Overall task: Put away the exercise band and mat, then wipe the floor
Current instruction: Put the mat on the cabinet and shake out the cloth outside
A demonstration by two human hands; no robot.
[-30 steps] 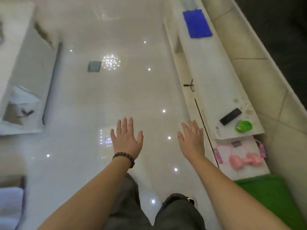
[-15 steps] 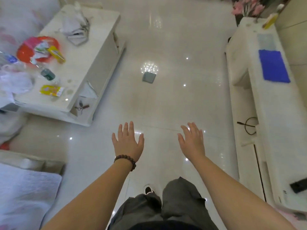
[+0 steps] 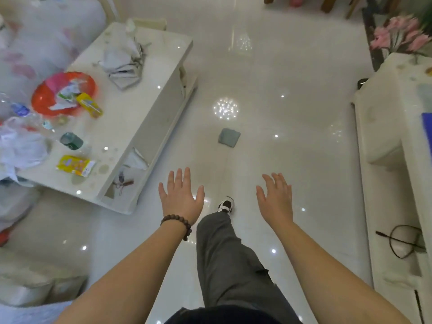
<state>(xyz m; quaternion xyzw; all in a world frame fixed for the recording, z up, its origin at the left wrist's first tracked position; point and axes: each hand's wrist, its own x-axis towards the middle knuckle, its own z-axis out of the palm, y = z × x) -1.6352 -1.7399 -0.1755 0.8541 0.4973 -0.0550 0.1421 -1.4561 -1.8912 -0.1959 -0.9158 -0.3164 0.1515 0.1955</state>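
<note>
Lower centre of the frame: a grey trouser leg (image 3: 230, 260) stretched forward, ending in a black-and-white shoe (image 3: 225, 204) on the glossy white floor (image 3: 292, 73); two bare forearms reached up from the bottom corners. Left hand (image 3: 181, 197), just left of centre, spread flat with fingers straight and apart, holding nothing; a dark beaded bracelet (image 3: 177, 222) round its wrist. Right hand (image 3: 275, 198), right of centre, likewise held out with fingers relaxed and slightly parted — nothing in it either; both hands poised above the floor, apart from each other.

Farther up, near the middle: a folded grey cloth (image 3: 229, 137) lay flat on the floor, well apart from both hands, just below a cluster of reflected lights.

Left half: a white coffee table (image 3: 145, 106) set at an angle; on it, toward the left edge, a yellow packet (image 3: 75, 165), a small green jar (image 3: 70, 141), a red bowl (image 3: 63, 92) with wrappers in it, a white plastic bag (image 3: 19, 148), and crumpled pale paper (image 3: 125, 63) nearer the top.

Right edge: a long white cabinet (image 3: 397, 174) with a looped black cable (image 3: 405, 240) beside its base; a strip of blue (image 3: 427, 134) at the very margin — too cut off to identify. Upper right corner: pink flowers (image 3: 397, 35).

Exercise band and mat: cannot tell where, neither one within the frame.
</note>
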